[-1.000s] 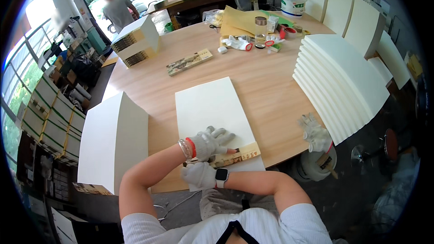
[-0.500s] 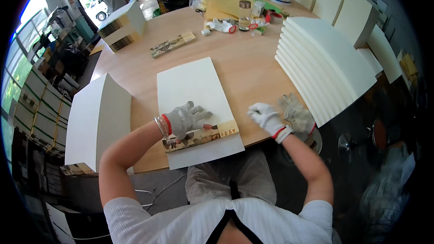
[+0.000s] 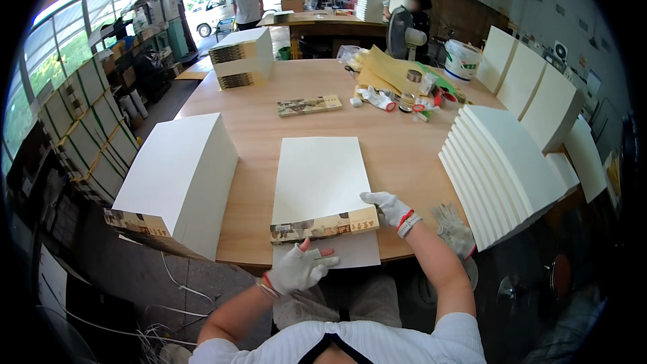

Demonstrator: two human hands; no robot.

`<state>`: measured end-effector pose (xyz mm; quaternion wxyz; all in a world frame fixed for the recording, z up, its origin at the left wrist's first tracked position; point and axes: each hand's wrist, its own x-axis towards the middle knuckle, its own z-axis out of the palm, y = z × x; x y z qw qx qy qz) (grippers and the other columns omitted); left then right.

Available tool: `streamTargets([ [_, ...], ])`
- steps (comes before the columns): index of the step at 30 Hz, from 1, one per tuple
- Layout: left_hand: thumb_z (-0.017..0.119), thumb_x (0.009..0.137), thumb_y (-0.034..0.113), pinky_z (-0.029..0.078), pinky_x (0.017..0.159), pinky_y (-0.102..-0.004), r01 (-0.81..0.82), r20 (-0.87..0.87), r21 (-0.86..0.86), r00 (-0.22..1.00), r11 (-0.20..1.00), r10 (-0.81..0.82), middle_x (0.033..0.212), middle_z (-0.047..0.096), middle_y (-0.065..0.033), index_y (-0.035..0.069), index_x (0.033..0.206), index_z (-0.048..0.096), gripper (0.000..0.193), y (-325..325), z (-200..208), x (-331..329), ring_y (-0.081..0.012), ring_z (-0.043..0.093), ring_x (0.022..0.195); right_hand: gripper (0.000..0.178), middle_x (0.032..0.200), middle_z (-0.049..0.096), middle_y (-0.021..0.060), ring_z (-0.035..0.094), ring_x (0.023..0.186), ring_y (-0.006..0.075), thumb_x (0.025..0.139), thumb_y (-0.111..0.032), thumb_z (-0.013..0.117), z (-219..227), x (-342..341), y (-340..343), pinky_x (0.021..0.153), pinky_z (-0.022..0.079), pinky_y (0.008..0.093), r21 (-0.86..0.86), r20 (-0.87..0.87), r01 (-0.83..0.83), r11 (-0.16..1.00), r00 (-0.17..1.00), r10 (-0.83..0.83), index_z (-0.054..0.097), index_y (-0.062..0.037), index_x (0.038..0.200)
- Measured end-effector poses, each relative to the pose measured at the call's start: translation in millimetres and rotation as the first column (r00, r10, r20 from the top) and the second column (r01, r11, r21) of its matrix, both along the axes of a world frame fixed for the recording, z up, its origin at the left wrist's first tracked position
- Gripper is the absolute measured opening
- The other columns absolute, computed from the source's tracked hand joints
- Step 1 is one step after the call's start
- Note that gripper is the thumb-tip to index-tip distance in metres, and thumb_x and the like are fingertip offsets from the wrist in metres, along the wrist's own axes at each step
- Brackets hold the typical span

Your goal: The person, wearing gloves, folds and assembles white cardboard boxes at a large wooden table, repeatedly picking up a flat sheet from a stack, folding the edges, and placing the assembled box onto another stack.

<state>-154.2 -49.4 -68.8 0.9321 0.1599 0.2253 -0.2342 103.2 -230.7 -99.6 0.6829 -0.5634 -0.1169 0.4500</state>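
A white sheet point(image 3: 322, 175) lies before me, and its near end reaches past the table's front edge. Across its lower part runs a printed cream-and-brown paper strip point(image 3: 325, 225). My left hand point(image 3: 303, 269), in a white glove with bare fingertips showing, is at the near edge below the strip; its fingers are spread. Stretched fingers of my gloved right hand point(image 3: 387, 207) rest on the sheet's right edge, beside the strip's right end. Whether the fingers underneath grip anything is hidden. A spare pale glove point(image 3: 453, 230) lies near the table's right front edge.
White stacks stand left point(image 3: 178, 168) and right point(image 3: 512, 168). Farther back lie a printed bundle point(image 3: 309, 106), a block of stacked paper point(image 3: 244, 57), yellow paper point(image 3: 391, 71), tape rolls and a white bucket point(image 3: 462, 59). Behind are a fan point(image 3: 400, 32) and several people.
My left hand has moved off the sheet's middle to its near edge. My right hand has come from beside the sheet onto its right edge, its fist loosened. The view has tilted up.
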Motion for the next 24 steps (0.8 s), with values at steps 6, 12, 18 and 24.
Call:
streamTargets([
  [6, 0.063, 0.088, 0.030, 0.032, 0.037, -0.0216, -0.475, -0.093, 0.188, 0.863, 0.860, 0.497, 0.065, 0.044, 0.0018, 0.014, 0.087, 0.055, 0.018, 7.6, -29.0, 42.4, -0.0093, 0.038, 0.046, 0.036, 0.098, 0.068, 0.0074, 0.067, 0.082, 0.0164, 0.089, -0.033, 0.064, 12.2, 35.3, 38.3, 0.069, 0.056, 0.0292, 0.047, -0.125, 0.065, 0.997, 0.990, -0.058, 0.061, -0.0033, 0.108],
  [12, 0.066, 0.086, 0.029, 0.040, 0.043, -0.0250, -0.495, 0.123, 0.454, 0.859, 0.741, 0.498, 0.062, 0.048, 0.0013, 0.010, 0.083, 0.060, 0.020, 22.0, -17.6, 35.6, -0.0111, 0.046, 0.049, 0.035, 0.096, 0.065, 0.0083, 0.066, 0.071, 0.0174, 0.090, -0.022, 0.063, -32.8, 88.0, 70.4, 0.063, 0.056, 0.0300, 0.185, 0.092, 0.022, 0.983, 0.995, -0.040, 0.053, 0.0013, 0.113],
  [18, 0.064, 0.088, 0.034, 0.053, 0.069, -0.0278, -0.400, 0.339, 0.801, 0.916, 0.446, 0.212, 0.093, 0.065, -0.0065, 0.002, 0.112, 0.060, 0.040, 54.1, 18.1, -18.9, -0.0142, 0.063, 0.079, 0.037, 0.104, 0.060, 0.0066, 0.060, 0.091, 0.0140, 0.092, -0.020, 0.058, 6.3, 17.2, 77.2, 0.079, 0.052, 0.0278, 0.306, 0.318, 0.124, 0.944, 0.921, -0.224, 0.049, 0.0016, 0.122],
  [24, 0.074, 0.084, 0.021, 0.049, 0.088, -0.0276, -0.806, 0.831, 0.555, 0.549, -0.205, 0.088, 0.126, 0.052, -0.0083, 0.001, 0.139, 0.035, 0.071, 90.6, 99.6, -101.7, -0.0156, 0.054, 0.108, 0.035, 0.102, 0.062, 0.0079, 0.063, 0.092, 0.0157, 0.092, -0.019, 0.057, 118.0, -68.3, 165.0, 0.077, 0.054, 0.0298, 0.606, 0.311, -0.058, 0.793, 0.935, -0.169, 0.046, 0.0005, 0.120],
])
